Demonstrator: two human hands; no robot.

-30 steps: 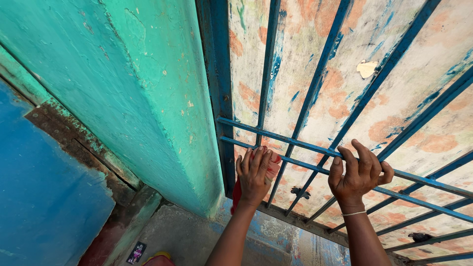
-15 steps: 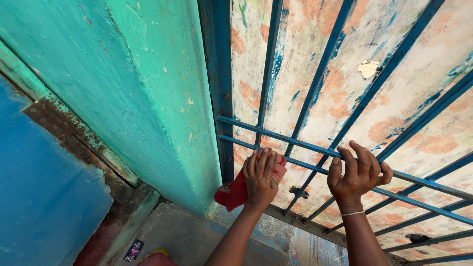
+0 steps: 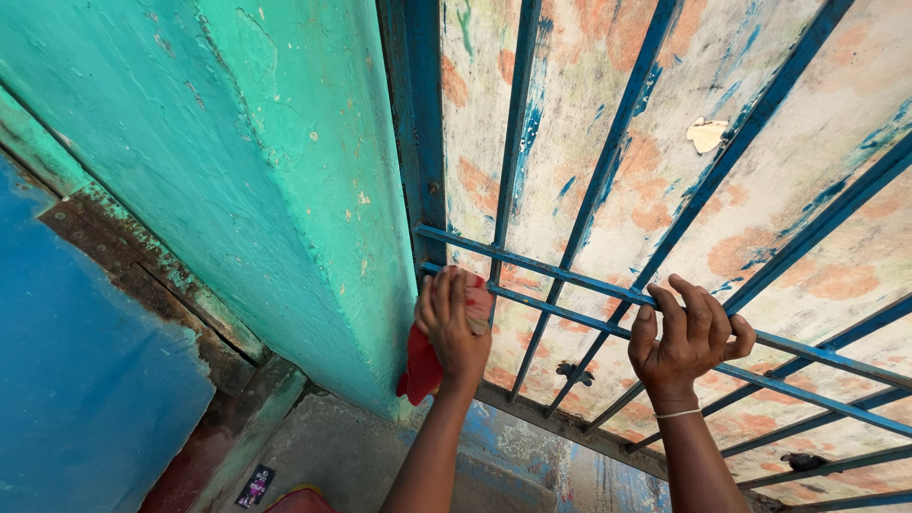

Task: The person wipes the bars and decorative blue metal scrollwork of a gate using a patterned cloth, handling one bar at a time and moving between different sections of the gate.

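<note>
My left hand [image 3: 450, 325] presses a red cloth [image 3: 423, 363] against the lower of two horizontal bars of a blue metal gate [image 3: 608, 180], close to the gate's left upright post. The cloth hangs down below my palm. My right hand [image 3: 686, 338] is wrapped around the same pair of horizontal bars further right, fingers curled over the top. A thin band circles my right wrist.
A green plaster wall [image 3: 237, 161] stands left of the gate, with a blue panel [image 3: 76, 361] and a rusty edge beyond it. Behind the bars is a worn white and orange sheet. A concrete floor [image 3: 332, 456] with a small wrapper lies below.
My left hand has slid the red cloth leftward along the bar toward the gate post. My right hand has kept its grip in place.
</note>
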